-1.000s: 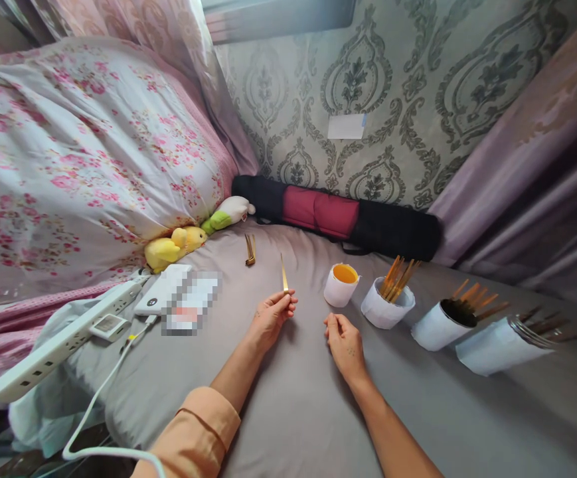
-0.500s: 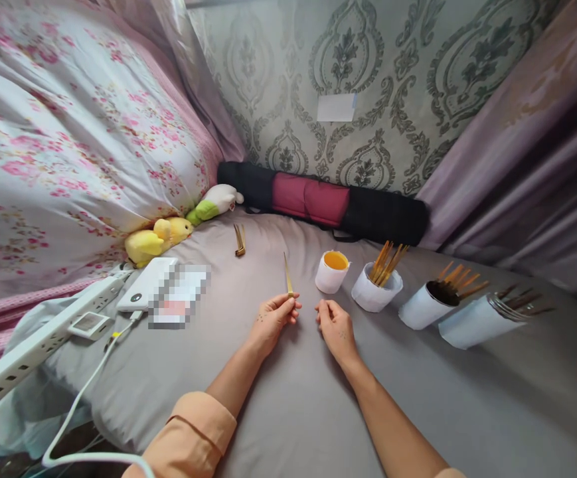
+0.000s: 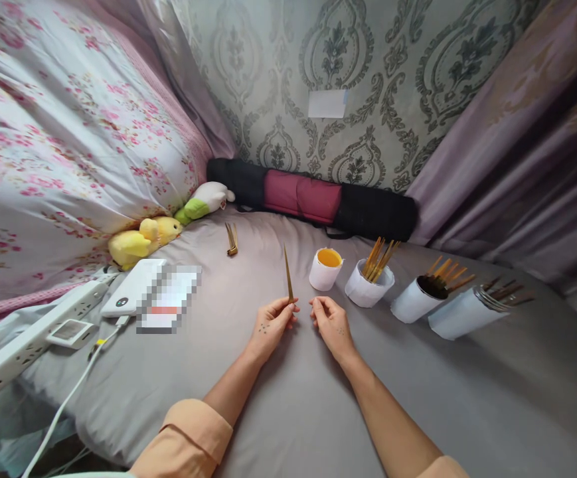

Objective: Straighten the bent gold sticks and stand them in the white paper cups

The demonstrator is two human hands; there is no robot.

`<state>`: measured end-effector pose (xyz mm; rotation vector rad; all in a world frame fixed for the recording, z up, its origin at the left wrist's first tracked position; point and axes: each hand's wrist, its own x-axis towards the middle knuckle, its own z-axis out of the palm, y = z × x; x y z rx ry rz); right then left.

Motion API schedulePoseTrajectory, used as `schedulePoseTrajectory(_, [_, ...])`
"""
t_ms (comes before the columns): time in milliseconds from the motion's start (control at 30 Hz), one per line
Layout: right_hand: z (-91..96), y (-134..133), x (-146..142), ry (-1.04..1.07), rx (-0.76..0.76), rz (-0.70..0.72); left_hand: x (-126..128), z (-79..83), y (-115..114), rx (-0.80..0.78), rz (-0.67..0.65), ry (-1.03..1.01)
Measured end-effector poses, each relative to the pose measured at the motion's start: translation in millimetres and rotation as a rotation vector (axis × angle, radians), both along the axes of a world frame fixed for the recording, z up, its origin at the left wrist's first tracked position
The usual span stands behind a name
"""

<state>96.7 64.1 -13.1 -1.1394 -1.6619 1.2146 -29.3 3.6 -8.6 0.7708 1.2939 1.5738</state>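
Observation:
My left hand [image 3: 272, 325] pinches the lower end of a thin, gold-brown pointed strip [image 3: 287, 272] between thumb and fingers. The strip stands nearly upright, its sharp tip away from me. A small gap to the right, my right hand [image 3: 331, 325] has its thumb and fingertips pressed together; whatever may be between them is hidden. Beyond it stands a white-wrapped cup [image 3: 326, 273], orange-yellow inside. A few similar gold strips [image 3: 232, 240] lie together on the grey sheet [image 3: 208, 372], farther off to the left.
To the right, a white-wrapped cup [image 3: 369, 289] and two tilted containers [image 3: 413, 305] [image 3: 460, 318] hold thin brown sticks. At left lie a power bank [image 3: 133, 287], a blurred-out panel [image 3: 171, 302], a power strip [image 3: 34, 338] and plush toys [image 3: 141, 242]. A black-and-red bag [image 3: 303, 196] lies along the wall.
The camera view has turned slightly, so the surroundings sit farther left. The strip in my left hand has turned a little and looks darker. Both hands keep their pinch.

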Motion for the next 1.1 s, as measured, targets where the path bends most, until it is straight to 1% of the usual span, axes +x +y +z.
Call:
schedulePoseTrajectory(100, [3.2,-1,1,0.042,-0.052,0.012,-1,-7.9,0,0.021,-0.010,0.091])
schedulePoseTrajectory(233, [5.0,0,2,0.085,-0.063,0.024,-2,-14.0,-1,0.072,-0.022,0.313])
schedulePoseTrajectory(333, [7.1,-1,4,0.100,-0.060,0.026,-2,-12.2,-3,0.110,-0.013,0.484])
schedulePoseTrajectory(467, [11.7,-2,5,0.126,-0.046,0.030,-1,-6.4,-6,0.171,0.000,0.647])
schedulePoseTrajectory(667, [15.0,-3,6,0.191,-0.059,0.049,-1,-2.1,-8,0.249,-0.008,0.784])
schedulePoseTrajectory(933, [17.8,-5,9,0.263,-0.103,0.074,-2,-11.5,-8,0.278,-0.009,0.973])
schedulePoseTrajectory(1100, [21.5,-5,10,0.308,-0.125,0.084,-2,-11.0,-9,0.298,-0.023,1.096])
